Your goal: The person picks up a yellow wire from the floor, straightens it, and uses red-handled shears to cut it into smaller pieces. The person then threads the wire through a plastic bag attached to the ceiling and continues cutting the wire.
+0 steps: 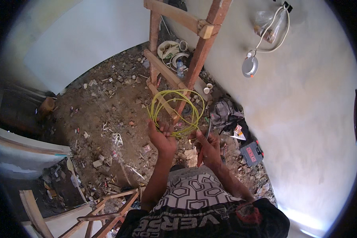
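A loose coil of yellow-green cable (179, 92) hangs in front of me in several wide loops. My left hand (162, 137) is closed around the lower left side of the coil, fingers curled over the strands. At the coil's lower right, my right hand (210, 147) is closed with thumb and fingers by a strand. It also grips a red-handled tool (200, 157) that looks like pliers; a grey metal part rises above the fingers, and the rest is hidden in the palm.
A wooden ladder-like frame (202, 55) stands just beyond the coil. Rubble covers the dirt floor (103, 99). Along the right wall lie a grey backpack (224, 113) and a toolbox (251, 154). A round lamp (250, 66) hangs by a white cord. More timber (107, 216) stands lower left.
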`<state>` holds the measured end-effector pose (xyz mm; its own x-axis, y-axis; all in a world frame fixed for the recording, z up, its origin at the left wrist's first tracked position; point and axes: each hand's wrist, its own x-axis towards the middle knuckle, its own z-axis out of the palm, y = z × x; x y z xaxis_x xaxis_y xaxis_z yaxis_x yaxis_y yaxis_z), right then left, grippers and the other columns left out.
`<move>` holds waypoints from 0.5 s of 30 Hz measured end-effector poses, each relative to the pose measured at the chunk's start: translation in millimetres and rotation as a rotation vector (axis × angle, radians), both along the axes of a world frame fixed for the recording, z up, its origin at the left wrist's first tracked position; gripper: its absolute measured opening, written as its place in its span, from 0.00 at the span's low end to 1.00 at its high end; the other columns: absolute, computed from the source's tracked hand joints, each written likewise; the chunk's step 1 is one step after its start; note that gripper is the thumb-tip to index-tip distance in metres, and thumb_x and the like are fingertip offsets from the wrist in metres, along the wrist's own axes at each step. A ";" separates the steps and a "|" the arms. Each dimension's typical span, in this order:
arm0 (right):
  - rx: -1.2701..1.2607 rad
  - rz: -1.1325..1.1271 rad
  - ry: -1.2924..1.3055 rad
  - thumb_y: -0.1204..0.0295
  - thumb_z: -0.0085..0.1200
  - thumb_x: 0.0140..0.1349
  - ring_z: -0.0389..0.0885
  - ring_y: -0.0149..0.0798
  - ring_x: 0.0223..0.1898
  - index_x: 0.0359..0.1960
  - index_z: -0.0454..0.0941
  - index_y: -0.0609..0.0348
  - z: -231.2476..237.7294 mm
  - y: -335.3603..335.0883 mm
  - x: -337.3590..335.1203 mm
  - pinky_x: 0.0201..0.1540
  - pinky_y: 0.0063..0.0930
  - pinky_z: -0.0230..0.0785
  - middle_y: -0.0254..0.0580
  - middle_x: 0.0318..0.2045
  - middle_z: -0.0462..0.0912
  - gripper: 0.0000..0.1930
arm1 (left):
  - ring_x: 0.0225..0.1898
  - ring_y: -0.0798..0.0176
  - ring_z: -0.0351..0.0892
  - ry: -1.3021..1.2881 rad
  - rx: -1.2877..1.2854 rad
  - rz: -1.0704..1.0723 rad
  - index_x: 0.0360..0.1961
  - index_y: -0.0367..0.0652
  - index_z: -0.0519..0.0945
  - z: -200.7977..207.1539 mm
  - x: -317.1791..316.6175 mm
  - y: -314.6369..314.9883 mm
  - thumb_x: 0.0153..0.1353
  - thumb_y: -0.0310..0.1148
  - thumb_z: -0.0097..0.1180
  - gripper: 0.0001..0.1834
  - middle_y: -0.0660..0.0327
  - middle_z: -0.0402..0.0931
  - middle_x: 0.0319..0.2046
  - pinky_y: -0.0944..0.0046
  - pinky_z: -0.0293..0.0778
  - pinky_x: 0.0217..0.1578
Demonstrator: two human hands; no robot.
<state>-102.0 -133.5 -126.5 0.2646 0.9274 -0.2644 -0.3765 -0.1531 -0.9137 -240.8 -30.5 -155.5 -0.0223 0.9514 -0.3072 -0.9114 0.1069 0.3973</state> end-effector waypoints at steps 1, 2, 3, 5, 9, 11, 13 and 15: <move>0.013 -0.001 0.029 0.60 0.52 0.71 0.67 0.25 0.08 0.38 0.82 0.61 -2.8 0.5 -0.3 0.10 0.20 0.60 0.37 0.25 0.83 0.16 | 0.18 0.72 0.59 0.039 0.021 -0.005 0.37 0.47 0.74 -3.8 1.3 1.1 0.74 0.44 0.45 0.14 0.68 0.62 0.20 0.69 0.64 0.21; 0.026 -0.007 0.058 0.60 0.52 0.71 0.67 0.25 0.08 0.36 0.83 0.61 -3.6 0.9 0.7 0.09 0.21 0.60 0.37 0.23 0.82 0.16 | 0.19 0.71 0.62 0.078 0.041 -0.015 0.37 0.48 0.75 -6.4 1.6 1.6 0.73 0.44 0.46 0.13 0.67 0.66 0.21 0.67 0.69 0.22; 0.041 -0.022 0.087 0.60 0.52 0.71 0.68 0.25 0.07 0.35 0.83 0.62 0.1 3.1 3.2 0.07 0.21 0.61 0.37 0.22 0.82 0.16 | 0.21 0.69 0.65 0.146 -0.038 0.011 0.40 0.46 0.75 -4.9 -0.6 3.8 0.72 0.43 0.48 0.12 0.66 0.67 0.23 0.65 0.70 0.24; 0.031 -0.026 -0.016 0.62 0.52 0.71 0.68 0.27 0.07 0.33 0.83 0.62 -5.6 0.4 10.6 0.06 0.23 0.62 0.35 0.18 0.79 0.16 | 0.24 0.65 0.71 0.256 -0.157 0.011 0.44 0.44 0.74 -3.8 0.9 17.5 0.70 0.43 0.51 0.13 0.64 0.71 0.27 0.62 0.72 0.27; 0.160 0.103 -0.038 0.66 0.53 0.71 0.70 0.24 0.14 0.24 0.77 0.59 -21.8 5.7 22.6 0.11 0.21 0.60 0.28 0.14 0.68 0.16 | 0.48 0.55 0.75 0.344 -0.191 -0.067 0.53 0.46 0.75 -49.3 -61.8 52.1 0.68 0.42 0.49 0.17 0.60 0.76 0.49 0.44 0.73 0.50; 0.248 0.108 0.063 0.63 0.54 0.70 0.70 0.26 0.10 0.28 0.81 0.60 -38.3 8.4 40.0 0.09 0.22 0.60 0.29 0.14 0.71 0.15 | 0.54 0.56 0.72 0.512 -0.167 -0.096 0.55 0.46 0.74 -70.4 -84.9 66.1 0.68 0.37 0.47 0.16 0.60 0.74 0.54 0.41 0.69 0.55; 0.216 0.061 0.109 0.62 0.55 0.70 0.69 0.27 0.08 0.32 0.83 0.61 -31.0 -6.6 56.5 0.09 0.22 0.59 0.29 0.13 0.71 0.15 | 0.54 0.59 0.72 0.452 -0.221 -0.106 0.54 0.46 0.75 -70.9 -89.6 81.0 0.68 0.34 0.45 0.15 0.59 0.74 0.53 0.43 0.70 0.55; 0.063 0.006 0.108 0.62 0.54 0.70 0.67 0.25 0.09 0.35 0.84 0.62 -4.9 -22.7 73.1 0.11 0.22 0.58 0.28 0.13 0.70 0.15 | 0.48 0.61 0.74 0.185 -0.267 -0.131 0.51 0.45 0.75 -94.6 -118.9 104.5 0.69 0.33 0.44 0.13 0.58 0.74 0.48 0.48 0.73 0.50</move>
